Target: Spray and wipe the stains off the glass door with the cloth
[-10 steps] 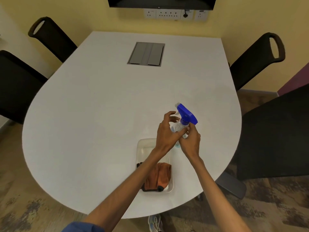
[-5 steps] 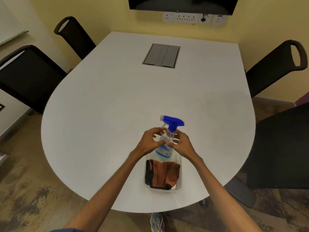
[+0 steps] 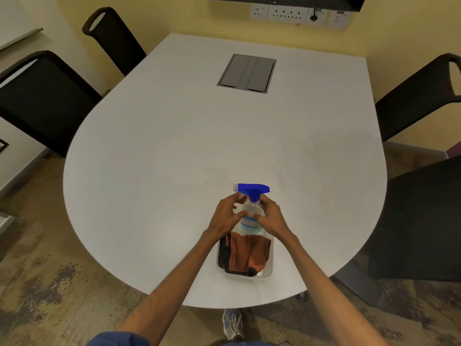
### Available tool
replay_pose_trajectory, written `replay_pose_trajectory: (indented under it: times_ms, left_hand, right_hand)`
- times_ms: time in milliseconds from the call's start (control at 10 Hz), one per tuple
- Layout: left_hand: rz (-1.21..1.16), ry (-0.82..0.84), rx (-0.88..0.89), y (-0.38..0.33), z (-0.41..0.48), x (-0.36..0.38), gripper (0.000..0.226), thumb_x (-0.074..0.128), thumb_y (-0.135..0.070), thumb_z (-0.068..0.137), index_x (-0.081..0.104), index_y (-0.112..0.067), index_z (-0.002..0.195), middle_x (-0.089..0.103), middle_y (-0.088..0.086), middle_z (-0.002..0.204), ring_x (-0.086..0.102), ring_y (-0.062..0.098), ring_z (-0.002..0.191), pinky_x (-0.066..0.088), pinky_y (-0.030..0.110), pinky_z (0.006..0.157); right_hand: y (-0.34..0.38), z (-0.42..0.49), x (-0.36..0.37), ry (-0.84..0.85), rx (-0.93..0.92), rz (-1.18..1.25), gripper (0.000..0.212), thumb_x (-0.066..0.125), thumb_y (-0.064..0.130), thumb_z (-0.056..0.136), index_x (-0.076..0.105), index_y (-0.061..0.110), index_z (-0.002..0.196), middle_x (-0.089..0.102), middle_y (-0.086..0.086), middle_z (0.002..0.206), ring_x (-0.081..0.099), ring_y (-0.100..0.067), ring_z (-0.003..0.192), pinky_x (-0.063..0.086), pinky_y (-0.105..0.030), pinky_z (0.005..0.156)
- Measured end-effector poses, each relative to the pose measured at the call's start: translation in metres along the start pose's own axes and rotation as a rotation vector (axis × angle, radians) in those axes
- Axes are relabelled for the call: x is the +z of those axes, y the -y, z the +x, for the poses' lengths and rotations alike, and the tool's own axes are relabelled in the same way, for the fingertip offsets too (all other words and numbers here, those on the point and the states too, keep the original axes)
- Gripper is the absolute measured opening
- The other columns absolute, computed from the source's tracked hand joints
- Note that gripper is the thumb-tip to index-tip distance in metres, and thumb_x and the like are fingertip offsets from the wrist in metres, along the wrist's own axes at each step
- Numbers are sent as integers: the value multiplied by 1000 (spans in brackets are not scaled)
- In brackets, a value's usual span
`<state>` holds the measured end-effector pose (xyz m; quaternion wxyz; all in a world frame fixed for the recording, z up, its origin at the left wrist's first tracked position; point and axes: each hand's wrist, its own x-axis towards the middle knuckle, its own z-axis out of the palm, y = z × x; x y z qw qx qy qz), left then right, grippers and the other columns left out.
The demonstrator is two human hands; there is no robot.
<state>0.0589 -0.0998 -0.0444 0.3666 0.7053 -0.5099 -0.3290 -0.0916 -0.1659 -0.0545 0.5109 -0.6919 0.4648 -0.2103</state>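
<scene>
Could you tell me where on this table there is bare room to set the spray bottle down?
The white table is bare between the tray and the grey hatch, and along both side edges. Only the near edge is crowded, with tray, cloth and both hands.

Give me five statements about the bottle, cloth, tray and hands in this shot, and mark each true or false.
1. Both hands, left and right, are on the spray bottle. True.
2. The bottle's trigger head is red. False: it is blue.
3. The cloth lies in the tray. True.
4. The tray sits at the far end of the table, by the grey panel. False: it is at the near edge, close to the person.
5. The left hand is gripping the cloth. False: the cloth lies untouched in the tray.
</scene>
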Motion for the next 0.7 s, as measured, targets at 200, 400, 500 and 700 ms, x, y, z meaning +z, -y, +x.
replay_pose_trajectory:
  times_ms: [200, 400, 500, 700]
  left_hand:
    - [96, 1, 21, -4, -10, 11, 48, 66, -24, 94, 54, -9, 137, 61, 7, 136, 58, 21, 124, 46, 41, 107]
    - [100, -37, -19, -6, -25, 16, 52, 61, -24, 98, 46, -8, 144, 52, 9, 146, 51, 23, 133, 39, 38, 113]
    - [122, -96, 9, -8, -33, 16, 54, 61, -23, 97, 44, -8, 146, 49, 9, 149, 47, 22, 137, 36, 36, 117]
    - [85, -290, -32, -15, -61, 26, 49, 51, -21, 102, 40, -10, 149, 46, 7, 152, 44, 19, 140, 24, 14, 112]
  right_hand:
    - [-8, -5, -1, -21, 59, -11, 59, 80, 8, 80, 52, 15, 132, 55, 8, 118, 53, -9, 106, 40, -5, 78]
    - [-5, -11, -1, -37, 8, -25, 72, 76, 0, 73, 45, 11, 137, 55, -7, 135, 51, -17, 119, 41, -24, 94]
    - [-1, -21, -1, -178, -12, 7, 78, 70, 15, 63, 42, 14, 135, 51, 2, 129, 53, -13, 115, 48, -27, 92]
    - [4, -47, 4, -408, -59, 3, 58, 68, -3, 74, 43, 15, 124, 51, 2, 119, 54, -15, 106, 47, -17, 82]
